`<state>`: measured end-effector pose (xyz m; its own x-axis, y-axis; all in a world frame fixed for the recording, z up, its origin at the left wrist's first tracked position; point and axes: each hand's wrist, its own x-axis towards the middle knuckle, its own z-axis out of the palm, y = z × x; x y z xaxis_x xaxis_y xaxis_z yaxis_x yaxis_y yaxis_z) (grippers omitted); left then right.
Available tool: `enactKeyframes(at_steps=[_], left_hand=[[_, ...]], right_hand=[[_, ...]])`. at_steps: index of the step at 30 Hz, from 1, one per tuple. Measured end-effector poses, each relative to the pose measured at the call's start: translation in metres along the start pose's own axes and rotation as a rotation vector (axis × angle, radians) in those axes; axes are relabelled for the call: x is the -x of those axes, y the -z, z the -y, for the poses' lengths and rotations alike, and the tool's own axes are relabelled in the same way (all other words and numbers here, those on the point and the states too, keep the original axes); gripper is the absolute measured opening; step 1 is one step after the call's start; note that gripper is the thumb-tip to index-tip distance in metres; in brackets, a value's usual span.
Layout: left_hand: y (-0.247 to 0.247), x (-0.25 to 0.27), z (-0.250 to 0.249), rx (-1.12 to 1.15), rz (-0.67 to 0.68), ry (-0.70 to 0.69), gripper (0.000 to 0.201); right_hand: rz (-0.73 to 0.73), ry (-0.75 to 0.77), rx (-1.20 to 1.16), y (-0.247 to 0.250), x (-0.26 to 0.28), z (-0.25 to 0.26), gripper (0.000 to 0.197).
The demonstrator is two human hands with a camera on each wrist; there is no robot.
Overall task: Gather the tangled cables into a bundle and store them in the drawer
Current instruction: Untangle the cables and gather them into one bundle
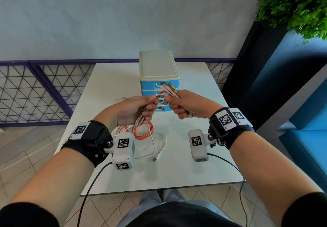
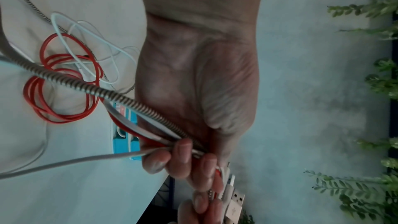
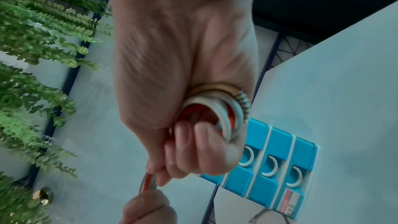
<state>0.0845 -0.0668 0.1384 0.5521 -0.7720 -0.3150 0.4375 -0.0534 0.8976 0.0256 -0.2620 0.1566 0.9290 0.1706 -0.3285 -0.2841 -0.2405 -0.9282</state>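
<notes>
I see the cables (image 1: 160,97) lifted above the middle of the bench (image 1: 194,164), a mix of orange, white and a striped braided one. My left hand (image 1: 134,110) has its fingers curled round the strands, and my right hand (image 1: 187,105) pinches the plug ends (image 1: 170,88), which stick out past its thumb. From the left hand the rest hangs down: orange loops (image 1: 143,131) and white strands lie on the bench near its front-left, with one white plug (image 1: 154,159) lying loose closer to the front edge. Behind the hands, at the back edge of the bench, stands the blue drawer unit (image 1: 159,78), its three drawers all closed.
</notes>
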Motion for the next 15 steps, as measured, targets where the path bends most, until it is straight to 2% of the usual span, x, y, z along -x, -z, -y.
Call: enactKeyframes(at_steps=[4,7,9,11,13,15], left_hand=[[0.004,0.005,0.007,0.027,0.072,0.056,0.036],[0.008,0.008,0.012,0.022,0.128,0.101,0.031],[0.005,0.007,0.011,-0.021,0.118,0.102,0.028],[0.001,0.001,0.009,-0.101,0.019,0.061,0.029],[-0.01,-0.008,0.01,-0.242,-0.157,-0.014,0.031],[-0.027,-0.016,0.009,-0.468,-0.337,-0.126,0.029]], right_hand=[[-0.037,0.032,-0.113,0.003,-0.004,-0.004,0.023],[-0.094,0.034,-0.087,0.002,-0.008,-0.01,0.023],[-0.136,0.043,-0.096,-0.003,-0.012,-0.014,0.023],[-0.216,0.042,-0.105,-0.009,-0.019,-0.015,0.022],[-0.296,0.024,-0.114,-0.013,-0.024,-0.014,0.023],[-0.302,0.024,-0.168,-0.015,-0.028,-0.013,0.03]])
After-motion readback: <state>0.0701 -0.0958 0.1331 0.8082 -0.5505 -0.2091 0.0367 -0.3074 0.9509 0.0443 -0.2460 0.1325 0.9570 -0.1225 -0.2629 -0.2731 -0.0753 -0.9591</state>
